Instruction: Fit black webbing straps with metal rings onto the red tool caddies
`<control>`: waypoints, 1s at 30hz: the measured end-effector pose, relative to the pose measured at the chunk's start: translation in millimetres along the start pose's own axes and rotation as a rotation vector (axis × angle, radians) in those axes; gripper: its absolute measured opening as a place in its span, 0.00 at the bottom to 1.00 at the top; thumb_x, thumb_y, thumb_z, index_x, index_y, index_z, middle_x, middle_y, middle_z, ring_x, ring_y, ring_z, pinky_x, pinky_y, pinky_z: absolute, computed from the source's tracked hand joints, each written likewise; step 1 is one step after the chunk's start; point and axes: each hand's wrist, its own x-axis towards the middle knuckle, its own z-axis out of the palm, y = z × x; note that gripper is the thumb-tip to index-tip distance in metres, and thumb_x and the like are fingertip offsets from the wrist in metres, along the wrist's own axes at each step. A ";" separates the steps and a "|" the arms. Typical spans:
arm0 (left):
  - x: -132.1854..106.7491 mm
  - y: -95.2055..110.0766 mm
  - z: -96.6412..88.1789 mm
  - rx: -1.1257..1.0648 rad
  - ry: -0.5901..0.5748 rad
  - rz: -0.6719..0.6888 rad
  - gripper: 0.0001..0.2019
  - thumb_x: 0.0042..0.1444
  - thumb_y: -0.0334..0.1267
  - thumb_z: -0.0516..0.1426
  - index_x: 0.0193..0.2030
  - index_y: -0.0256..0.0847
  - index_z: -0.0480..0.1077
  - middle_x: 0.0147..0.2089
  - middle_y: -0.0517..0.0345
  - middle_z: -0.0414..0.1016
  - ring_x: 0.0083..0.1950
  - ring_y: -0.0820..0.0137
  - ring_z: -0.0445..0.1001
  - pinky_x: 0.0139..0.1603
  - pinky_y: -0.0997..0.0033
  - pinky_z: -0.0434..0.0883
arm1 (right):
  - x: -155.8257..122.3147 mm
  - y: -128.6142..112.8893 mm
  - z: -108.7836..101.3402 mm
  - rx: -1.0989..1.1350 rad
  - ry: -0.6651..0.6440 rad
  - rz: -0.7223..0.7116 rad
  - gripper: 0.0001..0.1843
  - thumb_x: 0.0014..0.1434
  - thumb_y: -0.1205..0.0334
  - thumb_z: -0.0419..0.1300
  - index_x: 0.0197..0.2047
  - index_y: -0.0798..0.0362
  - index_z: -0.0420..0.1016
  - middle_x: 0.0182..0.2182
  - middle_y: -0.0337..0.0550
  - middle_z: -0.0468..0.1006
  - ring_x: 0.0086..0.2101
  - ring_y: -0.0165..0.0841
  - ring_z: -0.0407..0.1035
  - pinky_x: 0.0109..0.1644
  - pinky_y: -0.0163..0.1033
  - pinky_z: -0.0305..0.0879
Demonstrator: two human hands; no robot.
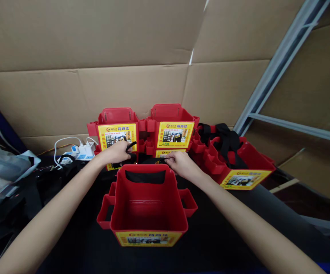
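Note:
In front of me a red plastic tool box (149, 213) with a yellow label stands upright on a black surface, its open top facing me. Side pockets stick out left and right, and a black strap (145, 177) crosses the slot in its back wall. Just behind that wall, my left hand (115, 153) is closed on a black strap end that pokes up past the fingers. My right hand (179, 163) pinches the black webbing behind the box's right rear corner. The webbing between the hands is partly hidden by the back wall.
Behind stand stacked red boxes (176, 135) with yellow labels. More boxes with black straps (229, 142) lie at right. A power strip (85, 152) with white plugs and clear plastic bags (2, 167) are at left. Cardboard (125, 91) lines the back; a metal frame (279, 68) rises at right.

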 end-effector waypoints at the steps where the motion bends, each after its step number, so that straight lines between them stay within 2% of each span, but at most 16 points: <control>1: -0.1 -3.3 1.8 0.021 -0.029 -0.016 0.09 0.32 0.24 0.56 0.16 0.39 0.59 0.15 0.66 0.59 0.16 0.76 0.58 0.18 0.77 0.53 | -0.4 -0.2 -1.9 -0.003 -0.021 0.002 0.10 0.52 0.65 0.52 0.26 0.56 0.73 0.16 0.38 0.69 0.18 0.27 0.63 0.24 0.31 0.57; 3: -0.7 -6.1 3.6 0.053 -0.111 -0.039 0.09 0.32 0.24 0.57 0.16 0.38 0.59 0.14 0.65 0.60 0.16 0.76 0.57 0.17 0.77 0.51 | -1.3 -0.7 -4.2 -0.009 -0.047 0.008 0.11 0.53 0.64 0.52 0.24 0.56 0.72 0.15 0.38 0.68 0.16 0.26 0.61 0.22 0.30 0.55; 5: -2.0 -2.6 2.8 0.064 -0.207 -0.041 0.08 0.33 0.27 0.59 0.17 0.38 0.62 0.17 0.63 0.65 0.18 0.74 0.60 0.17 0.77 0.53 | -1.6 -2.0 -5.0 -0.019 -0.055 0.018 0.11 0.53 0.65 0.52 0.23 0.56 0.71 0.14 0.38 0.68 0.15 0.26 0.61 0.22 0.31 0.55; 8: -0.5 12.3 3.5 0.058 -0.303 -0.007 0.07 0.36 0.34 0.61 0.24 0.37 0.67 0.25 0.58 0.73 0.25 0.71 0.68 0.21 0.77 0.59 | 0.5 -7.2 -5.6 -0.035 -0.052 0.023 0.10 0.52 0.66 0.52 0.23 0.55 0.72 0.15 0.39 0.69 0.17 0.27 0.62 0.24 0.31 0.55; 10: 6.1 23.4 11.1 0.065 -0.313 0.075 0.10 0.40 0.40 0.60 0.29 0.37 0.69 0.29 0.56 0.74 0.29 0.69 0.70 0.23 0.76 0.62 | 4.1 -13.1 -6.1 -0.042 -0.038 0.015 0.10 0.51 0.66 0.53 0.23 0.55 0.72 0.17 0.40 0.70 0.20 0.28 0.64 0.25 0.32 0.55; 13: 22.9 33.1 31.7 0.116 -0.250 0.231 0.11 0.40 0.40 0.60 0.30 0.37 0.68 0.30 0.57 0.73 0.30 0.69 0.70 0.26 0.76 0.62 | 10.1 -22.6 -7.0 -0.040 -0.020 0.013 0.09 0.50 0.66 0.53 0.23 0.55 0.72 0.18 0.40 0.70 0.23 0.29 0.63 0.26 0.33 0.53; 17: 41.2 31.8 49.6 0.164 -0.146 0.292 0.05 0.39 0.32 0.58 0.23 0.37 0.64 0.23 0.63 0.66 0.26 0.73 0.65 0.26 0.76 0.58 | 10.2 -28.7 -8.6 0.023 -0.030 0.038 0.08 0.53 0.62 0.52 0.30 0.55 0.72 0.22 0.40 0.72 0.25 0.29 0.64 0.28 0.33 0.56; 19: 44.4 29.2 49.3 0.179 -0.100 0.303 0.05 0.40 0.30 0.56 0.21 0.38 0.61 0.20 0.65 0.62 0.24 0.74 0.61 0.26 0.75 0.56 | 5.9 -28.6 -9.7 0.066 -0.066 0.061 0.11 0.54 0.57 0.52 0.32 0.55 0.69 0.22 0.40 0.72 0.24 0.28 0.65 0.27 0.33 0.59; 21: 44.8 27.0 46.6 0.193 -0.054 0.303 0.06 0.41 0.29 0.55 0.20 0.38 0.60 0.19 0.66 0.60 0.23 0.75 0.59 0.26 0.75 0.56 | 0.8 -28.0 -11.1 0.153 -0.194 0.091 0.12 0.53 0.54 0.53 0.29 0.55 0.66 0.20 0.38 0.70 0.20 0.27 0.64 0.22 0.31 0.59; 23: 43.9 24.9 44.9 0.210 -0.012 0.293 0.07 0.42 0.28 0.55 0.19 0.39 0.59 0.18 0.65 0.60 0.22 0.75 0.58 0.25 0.75 0.55 | -2.5 -27.8 -13.0 0.262 -0.360 0.114 0.10 0.50 0.57 0.55 0.25 0.55 0.63 0.17 0.35 0.67 0.17 0.25 0.62 0.18 0.29 0.58; 25: 42.6 22.4 44.8 0.232 0.028 0.279 0.08 0.42 0.26 0.54 0.18 0.39 0.58 0.18 0.64 0.60 0.21 0.74 0.57 0.25 0.74 0.54 | -2.9 -28.8 -15.4 0.340 -0.472 0.122 0.08 0.46 0.62 0.57 0.22 0.55 0.61 0.15 0.33 0.65 0.16 0.23 0.59 0.17 0.28 0.57; 30: 37.2 14.3 39.5 0.287 0.081 0.258 0.10 0.42 0.24 0.53 0.18 0.40 0.59 0.18 0.62 0.59 0.21 0.72 0.58 0.27 0.72 0.54 | 0.9 -34.1 -24.6 0.353 -0.547 0.074 0.08 0.42 0.68 0.57 0.17 0.55 0.60 0.12 0.31 0.60 0.14 0.21 0.53 0.15 0.28 0.52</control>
